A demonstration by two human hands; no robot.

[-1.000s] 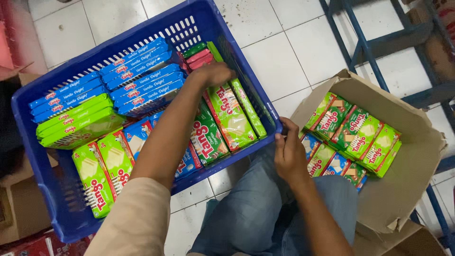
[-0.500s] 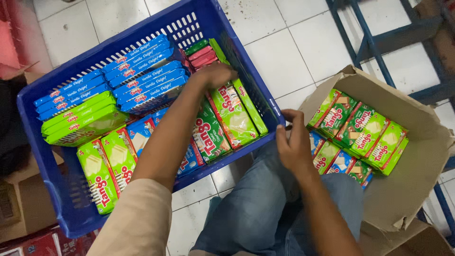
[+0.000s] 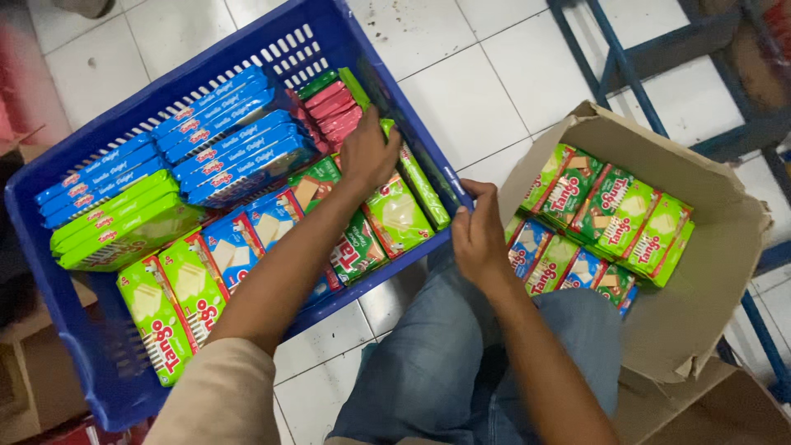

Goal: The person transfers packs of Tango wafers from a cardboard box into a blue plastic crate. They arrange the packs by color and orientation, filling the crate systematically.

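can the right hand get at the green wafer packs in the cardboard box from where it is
Probably yes. The right hand rests on the blue crate rim, right beside the open cardboard box. The green wafer packs lie uncovered on top, with nothing between them and the hand.

So the white tiled floor (image 3: pixel 486 74) carried everything. A blue plastic crate (image 3: pixel 49 272) sat on it, and just right of the crate was an open cardboard box (image 3: pixel 709 305). A blue metal frame (image 3: pixel 634 66) stood beyond that box, farther from the crate.
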